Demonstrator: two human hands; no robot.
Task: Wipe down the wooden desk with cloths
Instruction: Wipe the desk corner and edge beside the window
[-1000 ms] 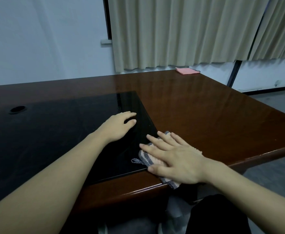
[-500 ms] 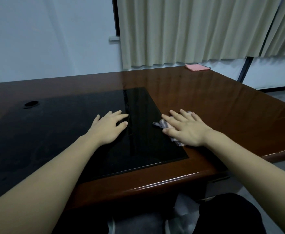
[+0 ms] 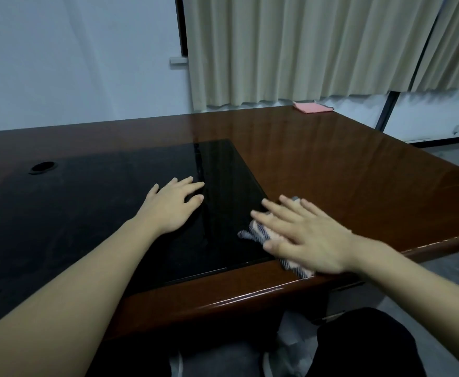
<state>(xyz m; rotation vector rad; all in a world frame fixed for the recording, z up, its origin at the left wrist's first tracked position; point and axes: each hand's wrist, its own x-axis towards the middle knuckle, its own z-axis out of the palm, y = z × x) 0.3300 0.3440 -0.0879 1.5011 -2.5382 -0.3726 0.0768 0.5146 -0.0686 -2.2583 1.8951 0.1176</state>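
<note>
Head view: right hand [image 3: 308, 240], fingers spread, presses striped cloth [image 3: 261, 235] lying lengthwise toward desk's [image 3: 345, 170] near edge.

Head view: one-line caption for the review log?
Right hand presses a striped cloth flat on the wooden desk; left hand rests on the black inlay.

The wooden desk [image 3: 331, 170] was a glossy reddish brown, its rounded front edge catching pale streaks of light. Set into it was a black panel [image 3: 100, 213], flat and shiny (faintly smudged in places), with a round black hole [image 3: 43, 167] near its far left corner. The cloth [image 3: 261, 235] was striped dark grey-blue and white with a pinkish cast. A second cloth [image 3: 311, 107] at the far corner was plain salmon pink. The curtains [image 3: 304, 47] were beige, the wall [image 3: 73, 58] pale bluish white.
</note>
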